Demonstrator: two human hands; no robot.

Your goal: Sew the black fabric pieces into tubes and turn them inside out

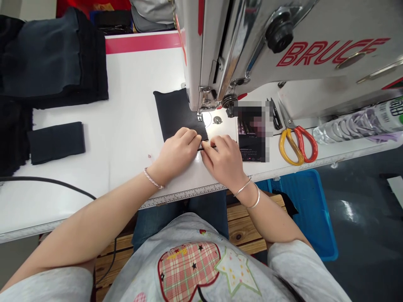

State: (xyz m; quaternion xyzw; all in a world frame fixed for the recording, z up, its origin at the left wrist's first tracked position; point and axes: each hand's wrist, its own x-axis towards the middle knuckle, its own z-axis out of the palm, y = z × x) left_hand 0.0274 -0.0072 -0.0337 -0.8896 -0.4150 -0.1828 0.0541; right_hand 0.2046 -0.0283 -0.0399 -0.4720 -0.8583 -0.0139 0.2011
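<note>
A dark piece of fabric [173, 113] lies flat on the white sewing table, partly under the presser foot [200, 117] of the sewing machine [208, 54]. My left hand [179, 153] rests on the fabric's near edge, its fingers bent and pressed together there. Beside it, my right hand [225, 161] pinches the near right corner of the same fabric between thumb and fingers. The fingertips of both hands almost meet, just in front of the presser foot. What the left fingertips grip underneath is partly hidden.
Stacked dark fabric [53, 54] and a smaller folded piece [58, 142] lie at left. Right of my hands are a phone [252, 142], black thread snips [276, 114], scissors [297, 142] and a plastic-wrapped roll [355, 123]. A blue bin [310, 214] stands below the table edge.
</note>
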